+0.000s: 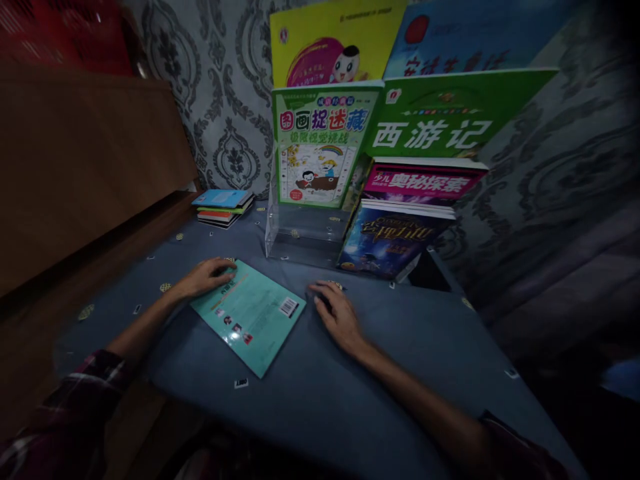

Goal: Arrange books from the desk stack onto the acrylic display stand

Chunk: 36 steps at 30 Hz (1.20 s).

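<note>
A teal book (250, 317) lies at an angle on the cloth-covered table, with a barcode and several small pictures on its cover. My left hand (207, 277) rests over its upper left corner, fingers stretched loosely onto the cover; its thumb is hard to make out. To the right of the book, my right hand (337, 317) lies on the cloth, fingers apart and holding nothing. A small gap separates its fingertips from the book's barcode corner.
Behind the hands stands a clear acrylic rack (300, 243) with several upright books, among them a green picture book (325, 143) and a dark blue book (393, 240). A small book stack (225, 207) lies at the back left. A wooden cabinet (90, 153) stands left.
</note>
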Each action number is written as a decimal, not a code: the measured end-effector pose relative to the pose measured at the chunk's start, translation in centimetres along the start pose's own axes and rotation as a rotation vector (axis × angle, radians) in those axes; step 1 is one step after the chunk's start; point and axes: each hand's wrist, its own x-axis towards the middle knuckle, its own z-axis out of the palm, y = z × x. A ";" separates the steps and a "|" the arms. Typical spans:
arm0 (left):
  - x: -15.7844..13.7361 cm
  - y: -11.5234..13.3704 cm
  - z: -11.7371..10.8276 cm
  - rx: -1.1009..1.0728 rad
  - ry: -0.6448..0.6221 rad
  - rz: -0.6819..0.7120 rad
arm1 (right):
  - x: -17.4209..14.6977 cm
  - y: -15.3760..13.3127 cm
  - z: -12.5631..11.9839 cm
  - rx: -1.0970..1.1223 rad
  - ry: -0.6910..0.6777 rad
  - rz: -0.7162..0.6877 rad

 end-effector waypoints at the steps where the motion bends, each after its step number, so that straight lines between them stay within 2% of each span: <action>1: 0.2 0.2 0.2 -0.046 0.001 0.022 | -0.1 0.2 -0.1 -0.007 0.013 0.009; 4: 0.7 -1.0 0.4 0.059 0.056 -0.037 | -0.4 0.8 -0.1 -0.033 0.004 0.030; 7: 0.1 -4.9 -0.5 0.297 0.078 -0.330 | -0.6 1.3 -0.1 -0.057 -0.011 0.042; 9: -0.9 -8.0 -1.9 0.372 0.111 -0.554 | -0.7 1.4 0.0 -0.071 -0.009 0.042; 10: -1.6 -9.4 -2.7 0.396 0.141 -0.621 | -0.8 1.4 0.0 -0.077 -0.011 0.042; 12: -2.7 -11.3 -4.2 0.405 0.150 -0.700 | -0.8 1.1 0.0 -0.088 -0.026 0.040; 14: -3.3 -11.7 -5.0 0.408 0.163 -0.727 | -0.8 0.6 -0.1 -0.100 -0.047 0.027; 16: -3.3 -10.7 -5.0 0.409 0.164 -0.725 | -0.8 -0.1 -0.3 -0.108 -0.077 0.002; 18: -3.1 -8.7 -4.0 0.393 0.147 -0.646 | -0.8 -1.0 -0.4 -0.109 -0.128 -0.033; 19: -3.1 -7.4 -3.3 0.375 0.140 -0.576 | -0.8 -1.4 -0.5 -0.109 -0.159 -0.052; 21: -3.2 -4.6 -1.7 0.284 0.133 -0.326 | -1.0 -2.0 -0.6 -0.115 -0.208 -0.084; 23: -3.6 -1.9 -0.3 0.186 0.129 -0.208 | -1.2 -2.3 -0.7 -0.121 -0.232 -0.104; 26: -4.5 1.4 0.9 0.168 0.049 -0.219 | -1.7 -2.5 -0.9 -0.101 -0.241 -0.107; 29: -5.0 3.6 1.2 0.162 0.002 -0.233 | -2.1 -2.6 -1.5 -0.052 -0.224 -0.083; 34: -5.0 7.5 1.8 -0.013 -0.107 -0.142 | -2.9 -2.3 -3.3 -0.013 -0.153 0.016; 36: -4.4 9.5 2.2 -0.003 -0.171 -0.068 | -3.1 -1.9 -4.1 -0.020 -0.148 0.058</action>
